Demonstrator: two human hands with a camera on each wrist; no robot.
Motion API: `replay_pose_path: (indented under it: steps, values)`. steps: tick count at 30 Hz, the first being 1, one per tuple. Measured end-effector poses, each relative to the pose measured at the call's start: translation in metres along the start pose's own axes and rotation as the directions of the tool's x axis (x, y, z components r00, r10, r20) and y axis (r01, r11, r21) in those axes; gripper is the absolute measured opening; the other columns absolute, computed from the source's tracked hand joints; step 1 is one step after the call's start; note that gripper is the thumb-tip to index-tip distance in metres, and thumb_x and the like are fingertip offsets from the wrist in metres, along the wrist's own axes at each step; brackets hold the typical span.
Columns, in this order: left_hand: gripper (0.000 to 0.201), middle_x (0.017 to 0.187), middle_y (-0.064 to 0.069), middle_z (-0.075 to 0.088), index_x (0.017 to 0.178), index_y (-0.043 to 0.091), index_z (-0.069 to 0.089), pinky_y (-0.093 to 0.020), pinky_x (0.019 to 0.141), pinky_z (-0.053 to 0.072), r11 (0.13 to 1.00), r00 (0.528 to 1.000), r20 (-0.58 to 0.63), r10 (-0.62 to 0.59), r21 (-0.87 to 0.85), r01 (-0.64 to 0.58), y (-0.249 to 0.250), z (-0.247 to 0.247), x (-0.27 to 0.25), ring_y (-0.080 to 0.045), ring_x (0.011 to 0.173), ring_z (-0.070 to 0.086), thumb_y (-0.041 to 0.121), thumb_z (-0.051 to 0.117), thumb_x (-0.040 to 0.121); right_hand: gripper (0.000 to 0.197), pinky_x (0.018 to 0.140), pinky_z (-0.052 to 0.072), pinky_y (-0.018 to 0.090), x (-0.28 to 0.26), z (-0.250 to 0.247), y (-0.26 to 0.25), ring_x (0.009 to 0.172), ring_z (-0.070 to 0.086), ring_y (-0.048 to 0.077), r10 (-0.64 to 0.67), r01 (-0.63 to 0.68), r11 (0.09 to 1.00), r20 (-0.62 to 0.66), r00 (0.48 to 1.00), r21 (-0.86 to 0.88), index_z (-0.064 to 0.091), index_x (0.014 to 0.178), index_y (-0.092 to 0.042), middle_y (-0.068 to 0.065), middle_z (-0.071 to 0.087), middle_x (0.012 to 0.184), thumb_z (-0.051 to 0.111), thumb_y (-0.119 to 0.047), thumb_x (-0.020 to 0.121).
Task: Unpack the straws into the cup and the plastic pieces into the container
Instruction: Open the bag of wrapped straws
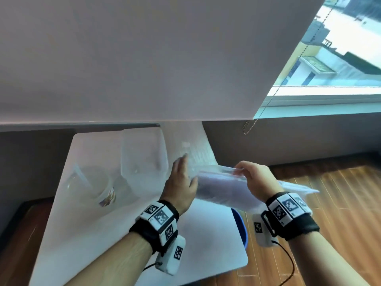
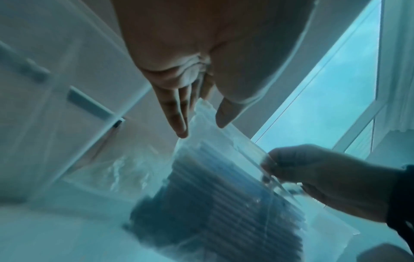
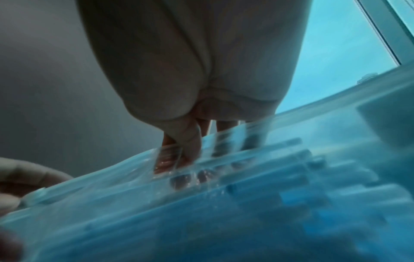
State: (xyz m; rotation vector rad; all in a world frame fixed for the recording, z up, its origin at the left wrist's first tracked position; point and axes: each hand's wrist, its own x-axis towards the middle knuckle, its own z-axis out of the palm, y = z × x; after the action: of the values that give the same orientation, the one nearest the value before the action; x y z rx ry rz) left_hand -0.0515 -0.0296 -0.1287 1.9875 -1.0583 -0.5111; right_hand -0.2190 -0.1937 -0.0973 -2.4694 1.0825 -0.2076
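A clear zip bag of straws (image 1: 220, 187) hangs tilted above the white table's right edge. My right hand (image 1: 240, 170) pinches the bag's top edge; the right wrist view shows its fingertips (image 3: 165, 159) clamped on the clear plastic beside the straws (image 3: 291, 179). My left hand (image 1: 188, 168) is at the bag's left end with straight fingers and the thumb apart, touching the bag's mouth (image 2: 201, 115). The straws (image 2: 212, 195) show as a dark bundle inside. A clear cup (image 1: 88, 186) and a clear container (image 1: 142, 155) stand on the table to the left.
A second clear bag (image 1: 196, 153) lies on the white table (image 1: 103, 234) behind my left hand. A blue bin (image 1: 240, 226) stands under the table's right edge on a wooden floor. A window and a blind chain (image 1: 250, 125) are at the right.
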Motion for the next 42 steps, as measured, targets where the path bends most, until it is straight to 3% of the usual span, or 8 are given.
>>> replay_pose_path:
  steps: [3,9,14,18,22,27,38,42]
  values:
    - [0.024,0.113,-0.002,0.068,0.116,0.012,0.067,-0.029,0.094,0.05,0.999,0.998,-0.035,0.047,-0.006,-0.047,-0.014,-0.014,-0.026,-0.018,0.101,0.065,0.015,0.062,0.093,0.04,0.083,0.054,0.031,-0.028,0.011,-0.02,0.088,0.068,0.008,-0.032,0.031,0.998,0.031,0.999,0.046,0.068,0.085,-0.025,-0.019,0.067,0.079,0.044,0.006,0.09]
    - [0.006,0.079,0.011,0.07,0.09,0.019,0.075,-0.019,0.077,0.051,1.0,0.996,-0.091,-0.014,-0.026,0.011,-0.059,-0.061,-0.081,-0.008,0.075,0.068,0.017,0.074,0.085,0.041,0.085,0.055,0.03,-0.056,0.051,-0.057,0.087,0.068,0.004,-0.105,0.093,0.992,0.138,0.985,0.089,0.071,0.09,-0.022,-0.013,0.071,0.085,0.043,0.009,0.088]
    - [0.012,0.073,0.011,0.069,0.082,0.015,0.078,0.0,0.07,0.041,0.999,0.984,-0.177,-0.029,0.009,0.032,-0.098,-0.098,-0.115,-0.004,0.068,0.063,0.009,0.083,0.073,0.043,0.086,0.051,0.024,-0.068,0.089,-0.092,0.095,0.066,0.009,-0.227,0.223,0.974,0.237,0.945,0.045,0.073,0.101,-0.022,-0.009,0.072,0.098,0.047,0.01,0.086]
    - [0.029,0.077,0.007,0.072,0.086,0.022,0.075,-0.01,0.075,0.054,0.958,0.97,-0.128,-0.208,-0.228,0.175,-0.114,-0.112,-0.134,0.002,0.071,0.068,-0.006,0.075,0.078,0.037,0.091,0.048,0.032,-0.071,0.11,-0.112,0.103,0.062,0.018,-0.274,0.282,0.959,0.237,0.932,0.003,0.069,0.109,-0.025,-0.006,0.069,0.109,0.056,0.0,0.084]
    - [0.038,0.074,0.014,0.073,0.081,0.033,0.071,-0.013,0.072,0.054,0.959,0.969,-0.153,-0.196,-0.236,0.157,-0.116,-0.117,-0.147,-0.002,0.069,0.068,-0.005,0.075,0.079,0.031,0.09,0.048,0.039,-0.075,0.129,-0.167,0.103,0.062,0.017,-0.486,0.476,0.874,0.218,0.846,0.101,0.065,0.112,-0.028,-0.01,0.068,0.111,0.067,-0.033,0.082]
    - [0.035,0.079,0.026,0.071,0.091,0.034,0.068,-0.017,0.076,0.053,0.984,0.962,-0.235,-0.139,-0.143,0.108,-0.115,-0.117,-0.151,0.004,0.075,0.068,0.003,0.078,0.078,0.022,0.075,0.05,0.038,-0.074,0.152,-0.209,0.076,0.066,0.022,-0.527,0.529,0.848,0.177,0.831,0.042,0.073,0.086,-0.025,-0.005,0.074,0.08,0.064,-0.045,0.081]
    - [0.022,0.078,0.04,0.065,0.086,0.026,0.077,0.001,0.075,0.043,0.977,0.908,-0.36,-0.215,-0.084,0.198,-0.134,-0.122,-0.156,0.009,0.08,0.065,0.006,0.079,0.078,0.011,0.075,0.037,0.032,-0.045,0.117,-0.11,0.092,0.062,0.018,-0.405,0.426,0.889,0.145,0.903,-0.165,0.066,0.086,-0.032,-0.016,0.07,0.093,0.074,-0.028,0.081]
    - [0.042,0.083,0.032,0.069,0.08,0.042,0.068,-0.001,0.076,0.046,0.963,0.887,-0.375,-0.268,-0.141,0.231,-0.143,-0.125,-0.164,0.007,0.077,0.067,0.0,0.076,0.08,0.018,0.071,0.037,0.034,-0.027,0.085,-0.046,0.089,0.063,0.018,-0.297,0.297,0.924,0.039,0.954,-0.241,0.064,0.083,-0.035,-0.019,0.069,0.086,0.079,-0.027,0.077]
